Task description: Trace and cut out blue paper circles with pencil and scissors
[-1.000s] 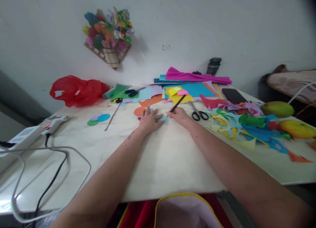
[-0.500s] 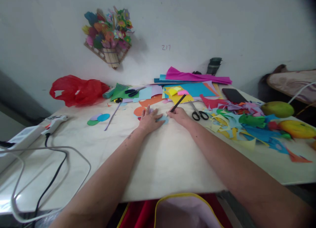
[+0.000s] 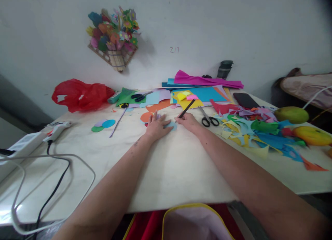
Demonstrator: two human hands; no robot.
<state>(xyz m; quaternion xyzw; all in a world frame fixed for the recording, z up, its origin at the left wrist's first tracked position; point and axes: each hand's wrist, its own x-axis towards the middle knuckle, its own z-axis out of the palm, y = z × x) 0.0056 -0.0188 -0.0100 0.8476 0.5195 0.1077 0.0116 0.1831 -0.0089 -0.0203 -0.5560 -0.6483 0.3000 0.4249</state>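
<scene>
My left hand (image 3: 157,126) lies flat with its fingers spread, its fingertips on a small light blue paper piece (image 3: 173,126). In my right hand (image 3: 188,122) is a black pencil (image 3: 187,108), slanting up to the right, its lower tip at the right side of that blue paper. An orange paper circle (image 3: 146,117) lies just left of my left fingers, with bits of red and purple paper partly hidden by the hand. Scissors with black handles (image 3: 209,121) rest right of my right hand.
Paper scraps (image 3: 243,129), a phone (image 3: 246,100) and mangoes (image 3: 312,135) are at the right. Coloured sheets (image 3: 207,94) and more scissors (image 3: 140,96) lie at the back. At the left are paper circles (image 3: 108,123), a red bag (image 3: 83,95), a power strip (image 3: 58,131) and cables.
</scene>
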